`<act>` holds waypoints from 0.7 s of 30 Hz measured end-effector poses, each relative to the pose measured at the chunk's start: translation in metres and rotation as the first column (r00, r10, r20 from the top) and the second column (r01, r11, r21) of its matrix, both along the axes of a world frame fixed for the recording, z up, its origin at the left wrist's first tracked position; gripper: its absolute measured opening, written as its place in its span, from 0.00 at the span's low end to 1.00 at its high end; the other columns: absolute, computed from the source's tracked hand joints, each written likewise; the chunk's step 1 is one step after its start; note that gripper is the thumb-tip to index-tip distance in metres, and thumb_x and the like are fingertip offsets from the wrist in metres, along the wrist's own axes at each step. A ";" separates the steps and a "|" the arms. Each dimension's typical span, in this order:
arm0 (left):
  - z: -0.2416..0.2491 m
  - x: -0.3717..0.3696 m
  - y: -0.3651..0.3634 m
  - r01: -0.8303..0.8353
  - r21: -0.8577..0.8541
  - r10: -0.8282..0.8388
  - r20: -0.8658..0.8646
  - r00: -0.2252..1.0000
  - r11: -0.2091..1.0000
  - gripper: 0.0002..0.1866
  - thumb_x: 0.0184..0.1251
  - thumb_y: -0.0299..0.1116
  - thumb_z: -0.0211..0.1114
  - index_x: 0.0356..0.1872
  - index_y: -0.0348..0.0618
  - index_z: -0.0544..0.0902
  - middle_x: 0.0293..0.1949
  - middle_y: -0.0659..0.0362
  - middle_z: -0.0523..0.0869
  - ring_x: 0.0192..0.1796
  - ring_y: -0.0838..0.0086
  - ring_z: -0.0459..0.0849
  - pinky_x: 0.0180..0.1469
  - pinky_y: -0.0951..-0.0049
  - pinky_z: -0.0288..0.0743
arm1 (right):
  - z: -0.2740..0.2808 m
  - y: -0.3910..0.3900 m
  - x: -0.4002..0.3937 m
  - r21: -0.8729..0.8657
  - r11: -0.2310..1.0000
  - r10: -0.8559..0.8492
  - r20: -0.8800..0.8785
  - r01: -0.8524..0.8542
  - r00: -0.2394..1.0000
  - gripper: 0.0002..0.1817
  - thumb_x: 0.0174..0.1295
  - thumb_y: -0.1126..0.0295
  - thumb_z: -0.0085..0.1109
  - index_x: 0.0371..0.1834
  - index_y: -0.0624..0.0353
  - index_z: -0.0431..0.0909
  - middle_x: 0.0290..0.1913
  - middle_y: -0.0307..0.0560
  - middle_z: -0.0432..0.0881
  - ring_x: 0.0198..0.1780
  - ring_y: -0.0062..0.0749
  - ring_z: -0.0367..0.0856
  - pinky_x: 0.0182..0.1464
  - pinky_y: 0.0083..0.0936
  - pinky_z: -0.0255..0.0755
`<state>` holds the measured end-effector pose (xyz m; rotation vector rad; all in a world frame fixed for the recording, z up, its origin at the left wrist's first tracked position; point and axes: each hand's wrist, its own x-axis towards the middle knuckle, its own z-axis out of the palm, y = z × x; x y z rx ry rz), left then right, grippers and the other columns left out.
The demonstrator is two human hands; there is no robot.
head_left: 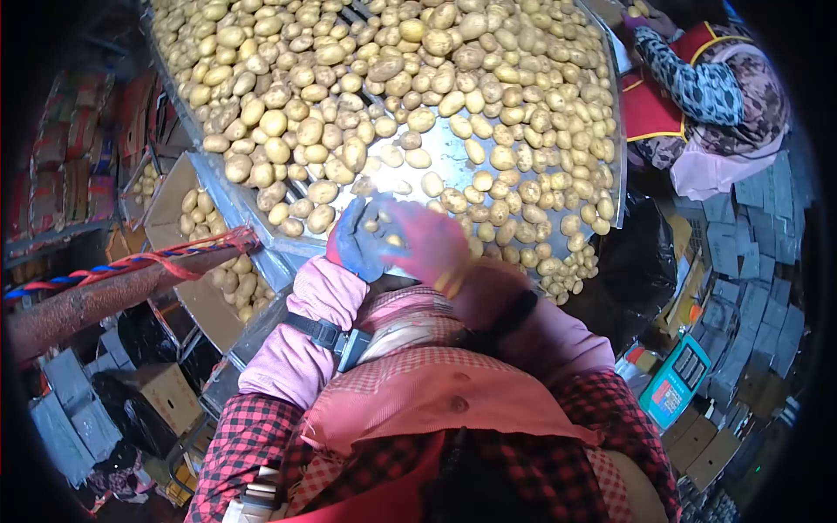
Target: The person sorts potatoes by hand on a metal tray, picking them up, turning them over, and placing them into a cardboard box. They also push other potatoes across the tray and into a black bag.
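Observation:
My left hand (pixel 356 242), in a blue-grey glove, is cupped at the near edge of a metal table (pixel 447 155). A few small potatoes (pixel 372 226) lie in its palm under the curled fingers. Right beside it, my right hand (pixel 433 242) in a pinkish-red glove is smeared by motion and overlaps the left in this view; its fingers cannot be made out. Beyond both hands a large heap of potatoes (pixel 314 131) covers much of the table, with loose ones close to the fingertips.
Left of the table, a cardboard box (pixel 166 205) holds potatoes, and a rusty pole (pixel 113 305) wrapped in coloured wires juts in. A co-worker (pixel 697 105) is at the right edge of the table. A teal scale (pixel 676 381) and flattened grey cartons (pixel 741 296) are at lower right.

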<state>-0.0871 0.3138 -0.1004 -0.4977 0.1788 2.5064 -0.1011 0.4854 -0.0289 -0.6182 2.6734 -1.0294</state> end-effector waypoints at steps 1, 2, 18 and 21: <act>-0.008 -0.001 -0.004 0.024 0.041 -0.022 -0.046 0.999 0.999 0.27 0.77 0.49 0.51 0.67 0.40 0.71 0.63 0.49 0.76 0.60 0.53 0.78 0.61 0.51 0.76 | 0.003 0.012 -0.008 0.005 0.994 -0.106 0.016 0.106 0.994 0.31 0.55 0.57 0.70 0.64 0.48 0.75 0.50 0.51 0.83 0.48 0.48 0.84 0.51 0.39 0.77; -0.016 0.001 -0.008 0.023 0.066 -0.019 -0.052 0.998 0.998 0.27 0.77 0.48 0.52 0.67 0.40 0.70 0.63 0.49 0.76 0.61 0.53 0.78 0.61 0.52 0.75 | 0.005 0.033 -0.019 0.012 0.978 -0.209 0.033 0.208 0.977 0.30 0.56 0.59 0.68 0.64 0.47 0.75 0.50 0.50 0.83 0.48 0.50 0.83 0.51 0.40 0.78; 0.014 0.017 -0.031 -0.172 0.187 0.165 0.053 0.985 0.967 0.26 0.81 0.44 0.45 0.71 0.41 0.66 0.70 0.46 0.70 0.65 0.56 0.73 0.66 0.63 0.73 | -0.048 0.090 -0.153 -0.537 0.843 -0.016 0.050 0.040 0.999 0.16 0.66 0.65 0.63 0.52 0.64 0.77 0.39 0.40 0.80 0.37 0.23 0.79 0.37 0.21 0.76; 0.009 0.026 -0.045 -0.444 0.455 0.202 0.487 0.850 0.771 0.25 0.81 0.43 0.44 0.70 0.39 0.67 0.70 0.48 0.70 0.66 0.60 0.73 0.67 0.64 0.72 | -0.041 0.025 -0.201 -0.313 0.948 0.033 0.268 0.054 0.963 0.21 0.60 0.70 0.62 0.59 0.52 0.78 0.45 0.45 0.84 0.47 0.39 0.83 0.49 0.33 0.77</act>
